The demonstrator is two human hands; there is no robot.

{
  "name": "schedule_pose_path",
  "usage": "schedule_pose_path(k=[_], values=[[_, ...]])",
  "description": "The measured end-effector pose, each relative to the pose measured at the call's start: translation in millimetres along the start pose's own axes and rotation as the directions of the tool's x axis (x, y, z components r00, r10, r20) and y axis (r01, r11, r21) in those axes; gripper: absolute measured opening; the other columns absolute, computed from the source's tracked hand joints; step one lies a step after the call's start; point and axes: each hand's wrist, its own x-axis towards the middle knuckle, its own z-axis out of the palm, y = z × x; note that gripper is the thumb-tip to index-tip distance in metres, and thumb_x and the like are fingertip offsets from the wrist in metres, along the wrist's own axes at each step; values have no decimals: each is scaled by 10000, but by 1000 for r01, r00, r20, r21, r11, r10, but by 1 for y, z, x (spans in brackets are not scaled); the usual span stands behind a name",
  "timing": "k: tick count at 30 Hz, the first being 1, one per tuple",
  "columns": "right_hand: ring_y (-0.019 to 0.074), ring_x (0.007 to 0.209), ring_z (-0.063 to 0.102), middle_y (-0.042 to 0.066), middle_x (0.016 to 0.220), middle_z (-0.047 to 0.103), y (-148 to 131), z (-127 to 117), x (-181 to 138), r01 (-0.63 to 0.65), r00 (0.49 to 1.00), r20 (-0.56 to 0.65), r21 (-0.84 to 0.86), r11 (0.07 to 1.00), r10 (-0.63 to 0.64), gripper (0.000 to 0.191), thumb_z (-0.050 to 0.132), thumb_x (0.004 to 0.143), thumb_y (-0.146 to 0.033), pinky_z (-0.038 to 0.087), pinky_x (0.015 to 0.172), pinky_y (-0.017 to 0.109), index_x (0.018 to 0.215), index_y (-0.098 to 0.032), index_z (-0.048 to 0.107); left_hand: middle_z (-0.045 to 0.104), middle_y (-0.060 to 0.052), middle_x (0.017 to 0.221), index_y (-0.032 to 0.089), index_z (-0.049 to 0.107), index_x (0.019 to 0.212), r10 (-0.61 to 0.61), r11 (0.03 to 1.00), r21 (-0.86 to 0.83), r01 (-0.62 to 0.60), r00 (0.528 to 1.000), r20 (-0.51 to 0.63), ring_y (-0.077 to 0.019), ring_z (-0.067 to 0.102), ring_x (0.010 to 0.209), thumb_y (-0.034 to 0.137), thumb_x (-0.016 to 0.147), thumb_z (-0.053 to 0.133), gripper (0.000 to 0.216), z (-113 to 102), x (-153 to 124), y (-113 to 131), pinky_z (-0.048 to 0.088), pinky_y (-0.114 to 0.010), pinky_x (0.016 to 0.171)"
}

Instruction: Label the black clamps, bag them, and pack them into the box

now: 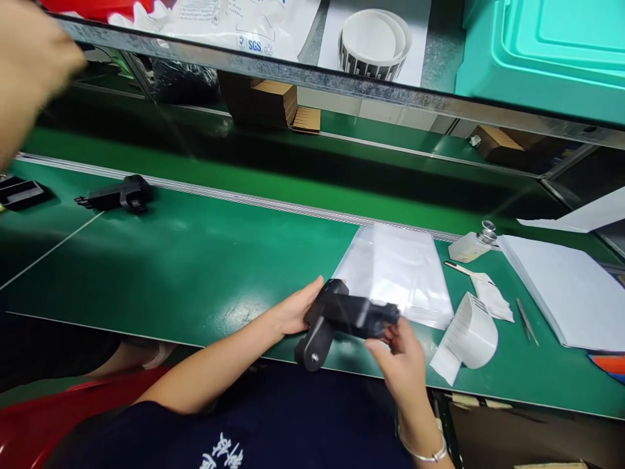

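Observation:
A black plastic device [349,314] with a swivelling arm-like part and a round metal screw is held up between both hands, just over the front edge of the green bench. My left hand [297,312] grips its wider end, with the fingers partly hidden behind it. At the narrow, clip-like end, my right hand [398,352] pinches it with thumb and fingers; this end is a little blurred. Behind the device lies a stack of clear plastic bags [405,273]. A second similar black device [120,194] rests on the bench at the left.
To the right are a bottle with a metal top [472,243], a curled label strip [469,332], tweezers [527,321] and a paper stack [566,293]. Overhead, a shelf holds a label roll [375,42] and a turquoise bin [541,65]. Another person's blurred arm [34,71] reaches in at upper left.

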Motion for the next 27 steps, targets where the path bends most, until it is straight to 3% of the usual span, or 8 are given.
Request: schedule_pose_path(k=[5, 9, 11, 14, 16, 19, 23, 27], values=[[232, 781, 708, 62, 906, 726, -14, 23, -6, 300, 947, 187, -221, 928, -261, 395, 736, 802, -301, 611, 680, 338, 1183, -243, 651, 719, -56, 769, 176, 636, 1256, 13, 1000, -8, -13, 1000, 21, -192, 670, 656, 555, 808, 696, 590, -9, 15, -7, 523, -301, 664], [248, 833, 712, 80, 988, 727, -9, 11, -7, 246, 952, 233, -206, 947, -197, 482, 728, 817, -361, 600, 711, 357, 1273, -259, 612, 723, -70, 790, 170, 660, 1212, 27, 1000, 9, -27, 1000, 5, -197, 671, 660, 558, 814, 684, 557, -9, 16, -7, 522, -304, 660], [259, 868, 709, 93, 1039, 722, 3, -19, -7, 141, 983, 147, -194, 971, -113, 508, 701, 827, -413, 588, 747, 383, 1300, -259, 598, 718, -62, 785, 180, 672, 1193, 67, 996, 66, -64, 997, -40, -185, 659, 642, 560, 803, 692, 544, -9, 11, 2, 518, -293, 651], [270, 874, 688, 113, 1024, 717, 31, -90, -10, -108, 955, -296, -305, 946, 14, 449, 613, 850, -485, 547, 787, 425, 1208, -216, 654, 715, -37, 845, 233, 631, 1252, 234, 929, 328, -171, 958, -164, -179, 648, 662, 619, 743, 715, 645, -18, -1, 27, 511, -284, 660], [302, 914, 658, 146, 1053, 705, 50, -138, -18, -333, 826, -562, -412, 848, 51, 502, 577, 822, -535, 512, 811, 465, 1163, -180, 672, 715, -55, 991, 219, 613, 1264, 423, 765, 610, -204, 875, -237, -205, 658, 795, 702, 686, 703, 758, -32, -7, 47, 512, -284, 733], [325, 904, 642, 169, 1010, 707, 72, -184, -30, -534, 703, -700, -398, 746, 129, 591, 544, 785, -573, 478, 834, 493, 1174, -141, 655, 663, -84, 1223, 196, 641, 1145, 605, 399, 916, -53, 765, -219, -310, 584, 1140, 735, 731, 590, 682, -50, -7, 69, 466, -369, 957], [281, 861, 660, 134, 963, 710, 89, -191, -11, -456, 605, -781, -183, 871, 153, 615, 494, 824, -585, 488, 821, 439, 1246, -147, 587, 579, -88, 1352, 219, 564, 1231, 720, -47, 977, 207, 685, -110, -367, 559, 1177, 539, 838, 485, 512, -37, -7, 71, 434, -506, 999], [256, 829, 650, 103, 892, 714, 93, -181, 31, -310, 599, -787, -56, 949, 149, 594, 576, 784, -516, 501, 799, 414, 1239, -134, 598, 610, -102, 1303, 215, 559, 1278, 652, -122, 992, -23, 752, 98, -330, 597, 1125, 509, 839, 461, 537, 22, 8, 48, 529, -396, 803]])
